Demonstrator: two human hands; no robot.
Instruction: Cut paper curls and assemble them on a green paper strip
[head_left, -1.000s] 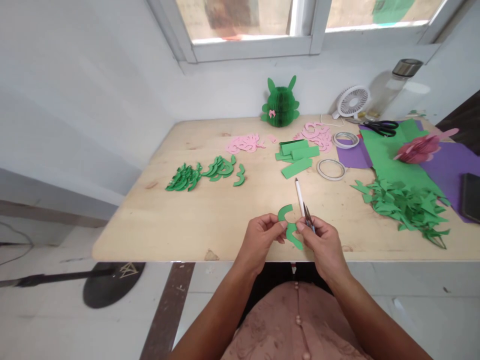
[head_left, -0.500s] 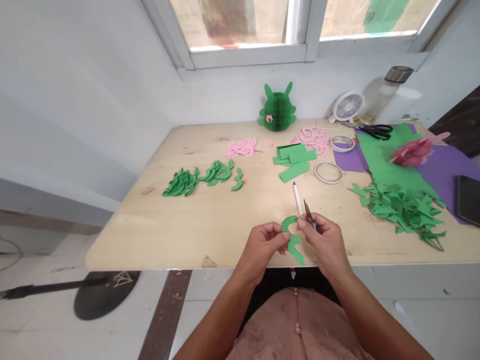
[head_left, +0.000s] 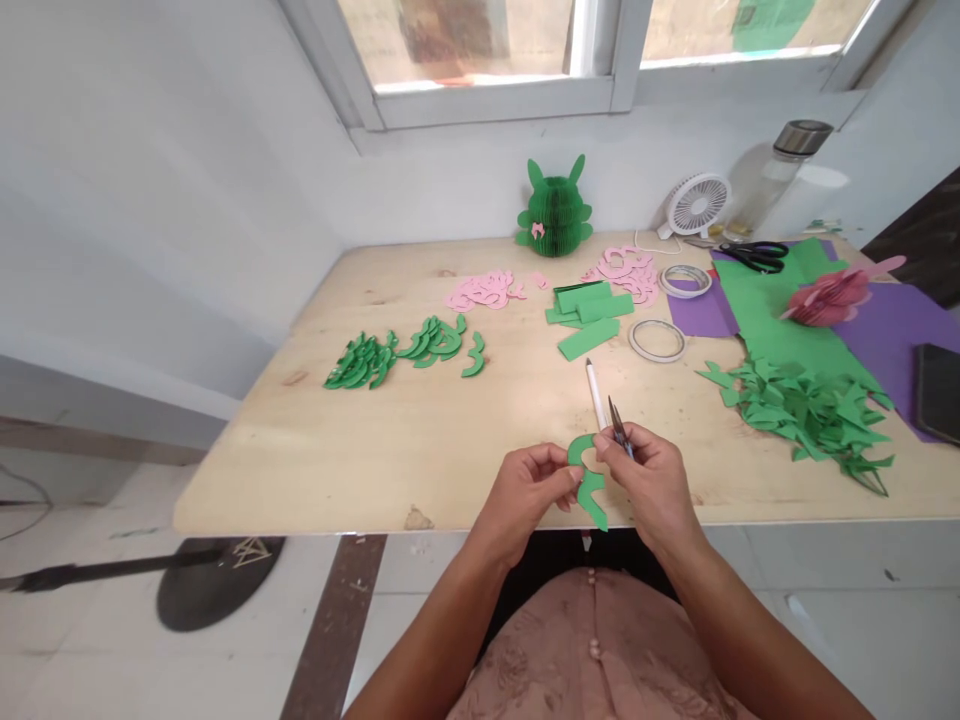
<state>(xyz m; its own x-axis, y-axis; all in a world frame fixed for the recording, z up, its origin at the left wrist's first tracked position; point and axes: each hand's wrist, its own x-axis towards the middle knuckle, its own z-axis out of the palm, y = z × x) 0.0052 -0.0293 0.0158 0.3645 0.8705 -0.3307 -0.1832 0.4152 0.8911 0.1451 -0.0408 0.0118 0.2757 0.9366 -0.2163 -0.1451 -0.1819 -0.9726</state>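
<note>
Nearby: pen [head_left: 595, 392] on table [head_left: 450, 440] | left hand [head_left: 525, 492], right hand [head_left: 649, 485] grip green cutout [head_left: 587, 478]

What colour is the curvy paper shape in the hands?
Green; the curvy paper shape shows in the head view, pinched between both hands.

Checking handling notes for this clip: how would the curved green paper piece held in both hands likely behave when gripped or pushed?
The green paper piece is a thin cutout, so probably very light and floppy. The left hand and right hand pinch it by fingertips alone, suggesting little weight. Its narrow curve would likely bend or tear if pulled.
</note>
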